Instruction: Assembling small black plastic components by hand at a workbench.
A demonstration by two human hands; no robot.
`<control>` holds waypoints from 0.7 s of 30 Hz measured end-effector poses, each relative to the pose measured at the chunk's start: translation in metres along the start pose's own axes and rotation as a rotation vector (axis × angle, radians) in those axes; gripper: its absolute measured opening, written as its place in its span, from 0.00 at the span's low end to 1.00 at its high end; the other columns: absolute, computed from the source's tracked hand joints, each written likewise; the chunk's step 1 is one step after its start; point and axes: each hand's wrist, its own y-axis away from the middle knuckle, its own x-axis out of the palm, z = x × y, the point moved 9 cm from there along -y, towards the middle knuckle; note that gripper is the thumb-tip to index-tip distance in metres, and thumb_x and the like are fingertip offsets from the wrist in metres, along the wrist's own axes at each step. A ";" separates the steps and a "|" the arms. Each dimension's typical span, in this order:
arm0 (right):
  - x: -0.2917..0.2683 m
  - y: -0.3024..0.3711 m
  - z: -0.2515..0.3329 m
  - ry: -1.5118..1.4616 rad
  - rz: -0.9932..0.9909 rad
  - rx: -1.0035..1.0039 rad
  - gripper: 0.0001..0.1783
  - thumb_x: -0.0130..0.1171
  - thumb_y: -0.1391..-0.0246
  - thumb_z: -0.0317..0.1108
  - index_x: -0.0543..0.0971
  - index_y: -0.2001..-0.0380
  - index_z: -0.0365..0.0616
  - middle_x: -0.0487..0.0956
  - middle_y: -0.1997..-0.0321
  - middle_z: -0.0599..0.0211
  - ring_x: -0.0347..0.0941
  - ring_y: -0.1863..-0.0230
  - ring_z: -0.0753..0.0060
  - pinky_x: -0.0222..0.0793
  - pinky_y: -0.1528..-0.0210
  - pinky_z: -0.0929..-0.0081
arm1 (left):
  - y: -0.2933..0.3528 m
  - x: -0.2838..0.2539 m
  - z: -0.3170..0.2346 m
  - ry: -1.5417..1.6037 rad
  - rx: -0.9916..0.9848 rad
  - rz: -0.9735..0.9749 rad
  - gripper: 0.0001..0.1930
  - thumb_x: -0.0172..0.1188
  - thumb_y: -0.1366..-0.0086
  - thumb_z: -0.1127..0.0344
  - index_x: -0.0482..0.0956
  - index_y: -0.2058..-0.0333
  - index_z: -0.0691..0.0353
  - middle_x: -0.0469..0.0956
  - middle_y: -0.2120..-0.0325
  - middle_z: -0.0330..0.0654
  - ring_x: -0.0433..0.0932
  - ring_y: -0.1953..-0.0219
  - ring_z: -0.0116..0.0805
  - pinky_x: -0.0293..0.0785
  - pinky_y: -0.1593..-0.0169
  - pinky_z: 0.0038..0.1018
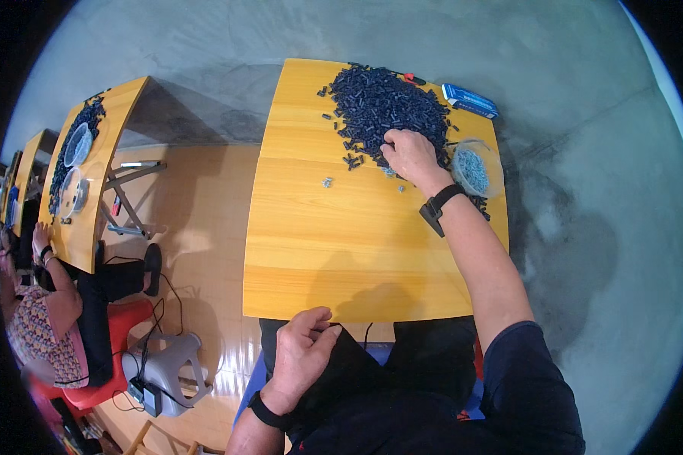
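A large heap of short dark tubular pieces lies on the far part of the wooden table. My right hand is at the near edge of this heap, fingers curled down; whatever they hold is hidden. Beside that hand a clear round tub holds many small silvery-blue pieces. A few similar small pieces lie loose on the tabletop near the heap. Down at the table's front edge, above my lap, my left hand is loosely closed, thumb near the bent fingers; nothing can be made out in it.
A blue and white box stands at the far right corner, near a red and black tool. To the left, another person sits at a similar table with dark pieces and tubs. A grey stool with cables stands between us.
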 end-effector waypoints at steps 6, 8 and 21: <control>-0.011 0.006 -0.004 -0.072 -0.125 -0.003 0.09 0.60 0.48 0.36 0.79 0.69 0.41 0.80 0.67 0.53 0.78 0.63 0.48 0.73 0.60 0.57 | 0.001 0.000 -0.001 0.001 0.017 0.005 0.14 0.65 0.44 0.75 0.78 0.58 0.73 0.81 0.67 0.53 0.83 0.67 0.36 0.79 0.63 0.27; -0.009 0.011 -0.012 -0.410 -0.128 0.098 0.08 0.60 0.48 0.33 0.78 0.69 0.39 0.81 0.70 0.54 0.78 0.68 0.47 0.72 0.66 0.61 | 0.001 -0.002 0.000 -0.010 0.013 -0.018 0.14 0.65 0.44 0.75 0.78 0.59 0.73 0.81 0.68 0.52 0.83 0.66 0.35 0.79 0.62 0.27; -0.045 0.156 0.165 -0.794 0.318 -0.334 0.06 0.59 0.49 0.24 0.77 0.65 0.37 0.77 0.73 0.55 0.76 0.72 0.59 0.70 0.68 0.69 | 0.001 -0.015 0.007 0.478 -0.028 -0.159 0.16 0.61 0.36 0.73 0.75 0.51 0.72 0.79 0.61 0.40 0.76 0.65 0.23 0.74 0.58 0.20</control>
